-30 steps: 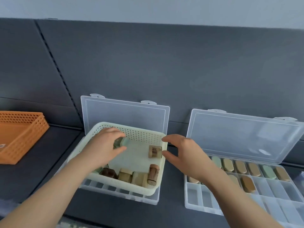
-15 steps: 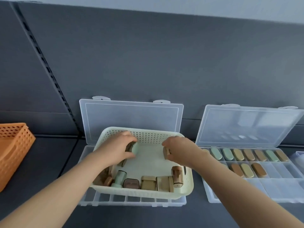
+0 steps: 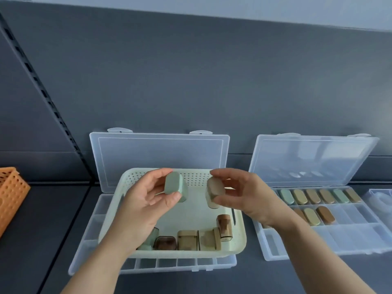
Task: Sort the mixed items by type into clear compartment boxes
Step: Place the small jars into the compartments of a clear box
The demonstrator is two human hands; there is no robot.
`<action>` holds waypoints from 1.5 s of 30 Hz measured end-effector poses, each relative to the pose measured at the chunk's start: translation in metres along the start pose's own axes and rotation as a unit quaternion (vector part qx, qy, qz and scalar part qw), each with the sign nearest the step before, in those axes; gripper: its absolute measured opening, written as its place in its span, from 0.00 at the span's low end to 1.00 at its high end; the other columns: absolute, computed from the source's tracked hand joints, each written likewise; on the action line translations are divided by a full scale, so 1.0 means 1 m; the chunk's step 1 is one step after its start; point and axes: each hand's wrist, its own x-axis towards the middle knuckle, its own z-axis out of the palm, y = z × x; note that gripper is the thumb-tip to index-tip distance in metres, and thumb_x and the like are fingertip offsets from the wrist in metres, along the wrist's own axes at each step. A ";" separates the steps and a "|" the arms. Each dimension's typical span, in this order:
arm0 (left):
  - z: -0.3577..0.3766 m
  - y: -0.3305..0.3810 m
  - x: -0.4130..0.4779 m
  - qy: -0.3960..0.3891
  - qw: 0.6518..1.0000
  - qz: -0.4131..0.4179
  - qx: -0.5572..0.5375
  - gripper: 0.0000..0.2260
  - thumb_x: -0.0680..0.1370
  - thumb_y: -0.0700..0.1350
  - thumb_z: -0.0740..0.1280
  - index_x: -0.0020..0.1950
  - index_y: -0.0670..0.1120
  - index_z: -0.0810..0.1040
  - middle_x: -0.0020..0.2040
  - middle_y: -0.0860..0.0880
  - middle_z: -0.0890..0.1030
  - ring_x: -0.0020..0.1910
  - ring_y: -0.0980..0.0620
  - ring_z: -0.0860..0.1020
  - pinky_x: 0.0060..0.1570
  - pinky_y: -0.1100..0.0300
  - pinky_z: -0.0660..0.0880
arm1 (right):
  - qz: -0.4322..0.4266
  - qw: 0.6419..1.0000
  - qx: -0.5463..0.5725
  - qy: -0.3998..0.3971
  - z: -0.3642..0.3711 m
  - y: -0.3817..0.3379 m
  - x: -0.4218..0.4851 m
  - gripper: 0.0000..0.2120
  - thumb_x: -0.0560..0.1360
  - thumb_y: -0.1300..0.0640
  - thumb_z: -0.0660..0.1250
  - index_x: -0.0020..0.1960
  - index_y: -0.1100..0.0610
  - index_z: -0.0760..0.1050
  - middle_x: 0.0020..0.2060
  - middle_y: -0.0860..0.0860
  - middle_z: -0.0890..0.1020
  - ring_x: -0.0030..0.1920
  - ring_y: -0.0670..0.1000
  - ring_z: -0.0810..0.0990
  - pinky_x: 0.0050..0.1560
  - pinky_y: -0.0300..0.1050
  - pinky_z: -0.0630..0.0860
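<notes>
A pale green perforated basket (image 3: 239, 245) sits on top of an open clear compartment box (image 3: 148, 264). My left hand (image 3: 146, 200) holds a green oval-capped item (image 3: 175, 187) above the basket. My right hand (image 3: 244, 194) grips a tan oval-capped item (image 3: 215, 190) beside it. Several more items, green, brown and tan (image 3: 187, 240), lie along the basket's front wall. A second open compartment box (image 3: 297, 251) on the right holds rows of green, tan and brown oval items (image 3: 318, 196).
An orange perforated basket (image 3: 11, 196) stands at the left edge. Both clear lids (image 3: 161, 158) lean back against the dark grey wall panel. Another clear container (image 3: 381, 200) shows at the far right edge.
Both hands have lifted out of the basket, each raising one item. The caps now face me. The view has shifted so the basket sits more central.
</notes>
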 end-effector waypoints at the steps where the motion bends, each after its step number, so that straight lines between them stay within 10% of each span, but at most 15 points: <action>1: 0.012 0.003 0.000 -0.007 1.000 0.002 -0.013 0.19 0.72 0.35 0.71 0.61 0.48 0.75 0.55 0.57 0.83 0.54 0.59 0.81 0.49 0.71 0.75 | 0.004 0.998 0.056 0.010 -0.007 0.002 -0.009 0.23 0.69 0.64 0.75 0.62 0.53 0.76 0.53 0.48 0.83 0.54 0.48 0.82 0.56 0.42 0.78; 9: 0.145 0.005 0.012 -0.045 0.998 -0.008 -0.039 0.18 0.70 0.35 0.74 0.57 0.48 0.77 0.51 0.54 0.84 0.53 0.56 0.82 0.50 0.65 0.78 | 0.015 0.960 0.206 0.187 -0.094 0.054 -0.080 0.16 0.69 0.69 0.73 0.55 0.59 0.78 0.46 0.55 0.84 0.47 0.53 0.83 0.45 0.38 0.78; 20: 0.358 -0.040 0.049 -0.092 0.986 0.018 0.141 0.17 0.69 0.48 0.77 0.52 0.59 0.74 0.51 0.61 0.80 0.50 0.61 0.79 0.52 0.57 0.79 | 0.138 0.916 0.053 0.372 -0.233 0.175 -0.157 0.12 0.72 0.56 0.72 0.55 0.50 0.78 0.46 0.47 0.85 0.47 0.49 0.83 0.51 0.46 0.80; 24: 0.402 -0.054 0.065 -0.073 0.933 0.057 0.349 0.18 0.71 0.56 0.74 0.58 0.58 0.73 0.54 0.61 0.77 0.52 0.60 0.75 0.43 0.68 0.71 | 0.139 0.918 0.015 0.370 -0.259 0.197 -0.162 0.12 0.72 0.61 0.70 0.54 0.51 0.78 0.42 0.48 0.85 0.43 0.43 0.83 0.37 0.29 0.74; 30: 0.420 -0.071 0.078 -0.094 0.852 0.059 0.511 0.24 0.71 0.63 0.69 0.62 0.53 0.75 0.59 0.54 0.76 0.58 0.52 0.70 0.59 0.57 0.68 | 0.131 0.933 -0.040 0.334 -0.278 0.214 -0.158 0.14 0.71 0.63 0.69 0.55 0.51 0.77 0.40 0.46 0.84 0.40 0.40 0.82 0.34 0.25 0.72; 45: 0.408 -0.070 0.066 -0.071 0.855 0.029 0.513 0.24 0.73 0.64 0.66 0.64 0.54 0.74 0.62 0.55 0.72 0.62 0.53 0.67 0.62 0.58 0.66 | 0.036 0.934 -0.340 0.105 -0.272 0.221 -0.127 0.18 0.74 0.57 0.66 0.64 0.53 0.74 0.57 0.47 0.76 0.58 0.50 0.74 0.55 0.43 0.74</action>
